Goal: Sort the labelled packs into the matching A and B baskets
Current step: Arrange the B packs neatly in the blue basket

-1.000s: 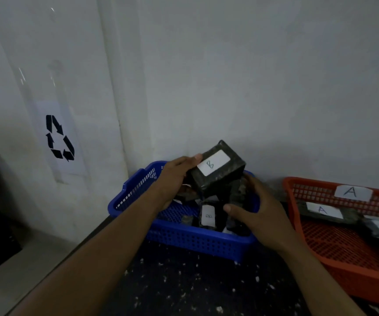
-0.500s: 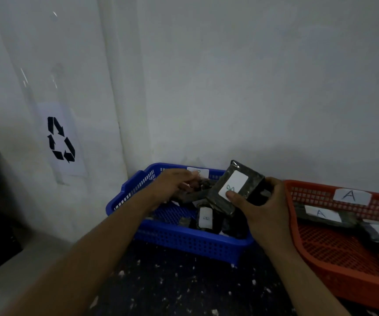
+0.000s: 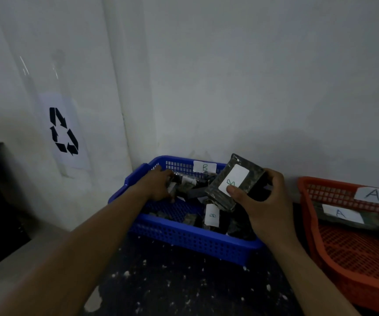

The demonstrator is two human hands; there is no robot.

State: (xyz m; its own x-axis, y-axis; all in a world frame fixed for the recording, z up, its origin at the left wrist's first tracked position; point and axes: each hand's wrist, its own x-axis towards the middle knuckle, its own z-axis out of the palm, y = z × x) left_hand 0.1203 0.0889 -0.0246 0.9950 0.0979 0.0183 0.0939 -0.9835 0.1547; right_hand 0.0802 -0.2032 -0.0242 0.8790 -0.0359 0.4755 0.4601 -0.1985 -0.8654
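My right hand [image 3: 267,201] grips B-labelled pack [image 3: 234,181] over blue B basket [image 3: 190,238]; left hand [image 3: 158,187] closing on another pack, grip unclear. Both baskets part-filled; sorting unfinished.

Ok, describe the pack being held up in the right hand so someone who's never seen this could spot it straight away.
Find the blue basket with the B tag, standing against the wall left of the orange basket. Above its right end, the right hand holds a dark wrapped pack tilted up. Unlike the packs lying in the basket, it is lifted clear, and its white label faces the camera.
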